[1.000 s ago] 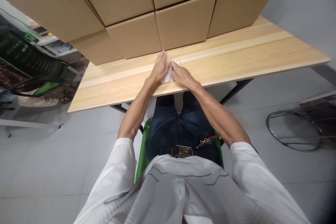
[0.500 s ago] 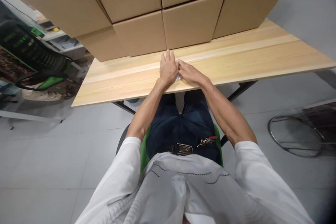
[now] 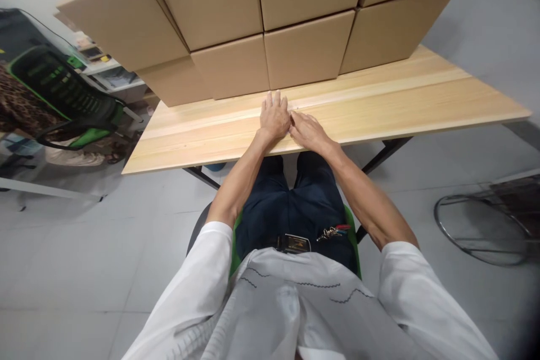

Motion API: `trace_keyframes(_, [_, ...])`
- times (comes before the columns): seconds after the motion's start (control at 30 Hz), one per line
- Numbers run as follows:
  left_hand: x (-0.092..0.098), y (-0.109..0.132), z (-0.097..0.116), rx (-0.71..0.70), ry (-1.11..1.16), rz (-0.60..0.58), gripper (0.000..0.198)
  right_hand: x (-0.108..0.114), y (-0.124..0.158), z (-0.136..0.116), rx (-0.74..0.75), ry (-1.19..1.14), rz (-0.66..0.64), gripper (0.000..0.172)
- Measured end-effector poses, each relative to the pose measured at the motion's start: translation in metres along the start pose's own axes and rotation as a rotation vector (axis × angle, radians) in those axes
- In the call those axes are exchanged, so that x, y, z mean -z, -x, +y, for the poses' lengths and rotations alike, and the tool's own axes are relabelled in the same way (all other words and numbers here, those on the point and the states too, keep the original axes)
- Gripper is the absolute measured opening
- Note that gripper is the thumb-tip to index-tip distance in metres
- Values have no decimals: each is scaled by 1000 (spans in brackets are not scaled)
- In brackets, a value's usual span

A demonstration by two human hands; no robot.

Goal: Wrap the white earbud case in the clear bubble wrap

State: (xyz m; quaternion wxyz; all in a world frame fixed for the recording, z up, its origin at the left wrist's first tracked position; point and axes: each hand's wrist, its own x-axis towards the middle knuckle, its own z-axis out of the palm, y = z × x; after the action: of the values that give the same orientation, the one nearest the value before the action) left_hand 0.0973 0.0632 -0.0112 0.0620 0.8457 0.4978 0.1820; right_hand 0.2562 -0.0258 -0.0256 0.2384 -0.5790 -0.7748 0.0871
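Note:
My left hand (image 3: 275, 119) lies palm down on the wooden tabletop, its fingers stretched toward the cardboard boxes (image 3: 310, 50). Close against its thumb side is my right hand (image 3: 310, 133), with its fingers bent inward and drawn together. Whatever lies under or between the hands is almost wholly covered; only a tiny shiny bit shows in the gap, too small to name.
Brown boxes stand stacked along the far side of the wooden table (image 3: 400, 101). A green and black mesh chair (image 3: 63, 90) and shelves are at the left. A round metal stool frame (image 3: 459, 199) stands on the floor at the right.
The clear plastic visible between my hands before is now nearly hidden. My right hand lies flatter and nearer my left. The view has shifted slightly, so the table and boxes appear lower.

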Motion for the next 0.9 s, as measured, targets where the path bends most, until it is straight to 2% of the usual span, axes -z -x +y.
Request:
trace_keyframes(0.2, [-5, 3, 14, 16, -39, -11, 77, 4, 27, 9, 21, -18, 58, 53])
trace_keyframes(0.47, [6, 24, 39, 15, -143, -42, 67, 9, 28, 10, -9, -153, 143, 54])
trace_keyframes(0.73, [7, 46, 40, -84, -122, -54, 53, 3, 32, 13, -111, -240, 277, 48])
trace_keyframes(0.9, [17, 73, 40, -155, -101, -112, 50, 3, 36, 11, -130, -287, 325, 45])
